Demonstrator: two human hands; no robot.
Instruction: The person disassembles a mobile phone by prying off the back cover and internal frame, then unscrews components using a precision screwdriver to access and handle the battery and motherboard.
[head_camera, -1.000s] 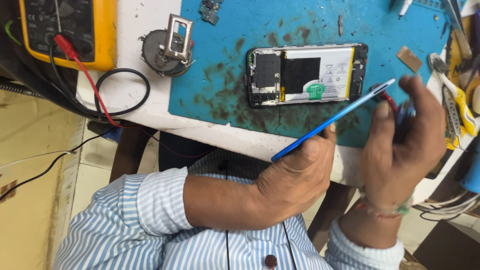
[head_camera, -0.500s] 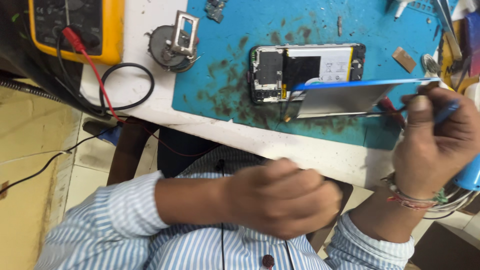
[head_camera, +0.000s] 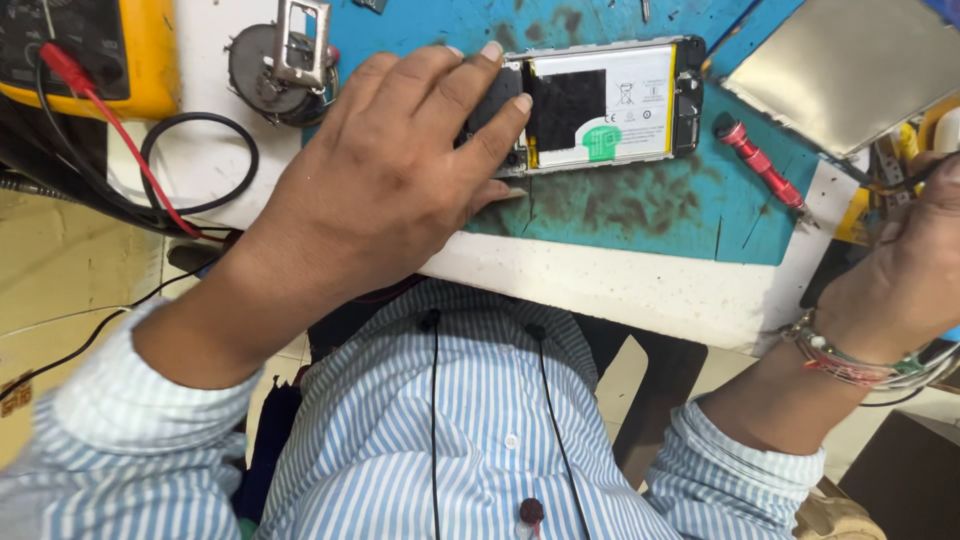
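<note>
- Opened phone (head_camera: 600, 105) flat on the blue mat (head_camera: 640, 205), back cover off, pale battery and dark board showing; long axis left to right, parallel to the bench edge.
- Left hand (head_camera: 390, 190) palm down over the phone's left end, fingertips (head_camera: 492, 52) resting on its frame and board, thumb along the near edge; spread and pressing, not closed around anything.
- Phone straight ahead of the left hand and partly under it, rest of its length running away to the right.
- Left forearm coming in at a slant from the lower left, striped cuff pushed back.
- Right hand (head_camera: 915, 270) well apart at the right bench edge, curled around a thin dark tool (head_camera: 915, 178); its tip hard to make out.
- Left hand clearly the nearer to the phone.
- Removed back cover (head_camera: 850, 70) lying tilted at the upper right, inner side up.
- Red screwdriver (head_camera: 765, 165) on the mat between phone and right hand, lying diagonally.
- Yellow multimeter (head_camera: 150, 60) with red lead at the far left.
</note>
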